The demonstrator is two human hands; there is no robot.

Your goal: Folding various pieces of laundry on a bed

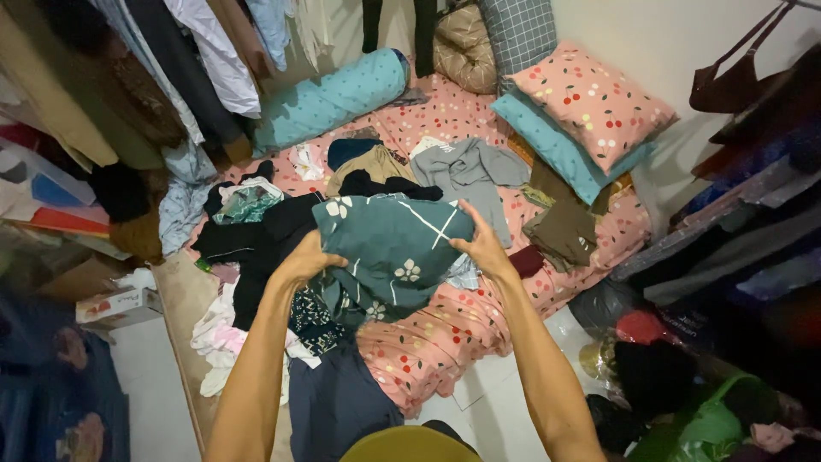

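I hold up a dark teal cloth with white flower prints [389,244] over a mattress. My left hand [310,259] grips its left edge and my right hand [481,244] grips its right edge, so the cloth hangs bunched between them. Below it lies a heap of loose clothes: black garments [248,239], a grey shirt [469,171], an olive-brown garment [560,229] and a navy piece [338,402].
The mattress has a pink cherry-print sheet [445,329]. A teal bolster [329,98] and stacked pillows [590,103] lie at its far end. Clothes hang on the left [171,68]. Bags and piled items crowd the right [684,385]. A small box [115,306] sits on the floor at left.
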